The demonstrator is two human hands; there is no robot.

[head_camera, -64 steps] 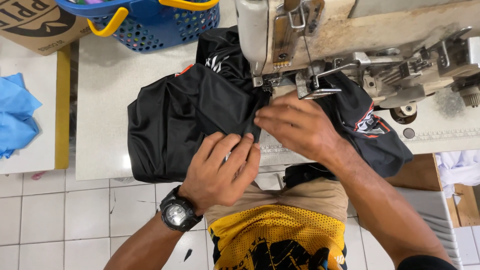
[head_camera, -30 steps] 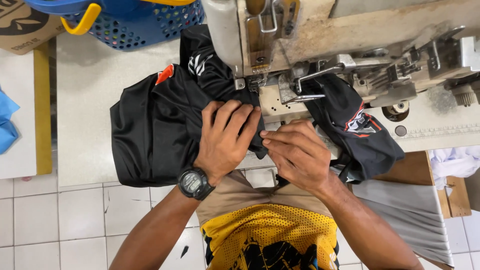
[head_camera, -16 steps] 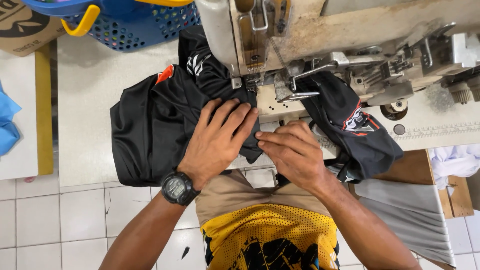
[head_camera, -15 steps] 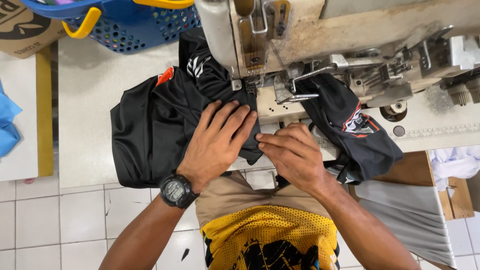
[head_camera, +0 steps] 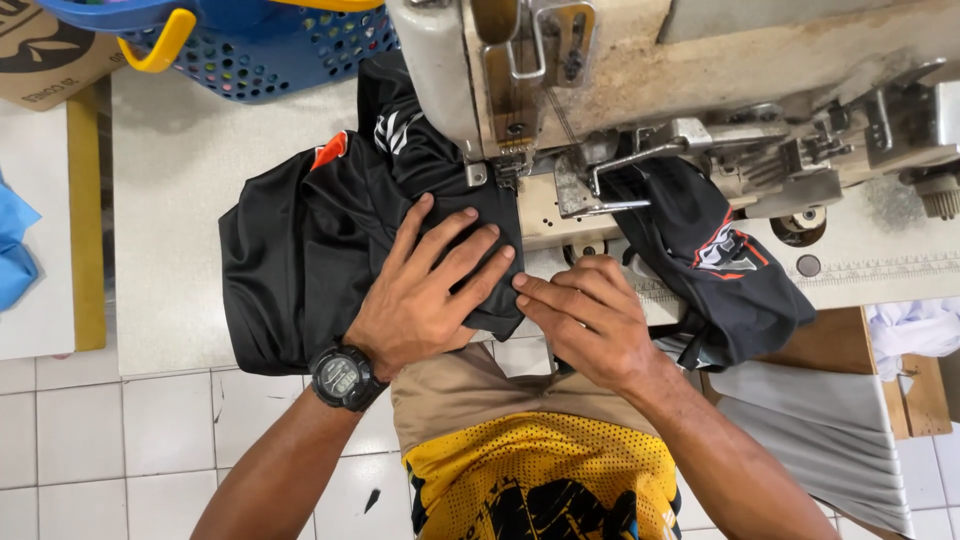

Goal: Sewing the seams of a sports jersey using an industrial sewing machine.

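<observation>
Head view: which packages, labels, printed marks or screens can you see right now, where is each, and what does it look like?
Cardboard box: top left corner, brown with dark print.
Wristwatch: on the left wrist, black, round face.
Crest print: on the black garment right of the sewing machine, white, red and grey.
Orange tab: garment's upper left.
White graphic: beside the machine head.

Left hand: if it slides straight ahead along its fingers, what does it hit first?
The left hand lies flat on the black garment, fingers aimed up-right. Straight on, they would likely meet the sewing machine's presser foot first, though depth is hard to judge.
</observation>
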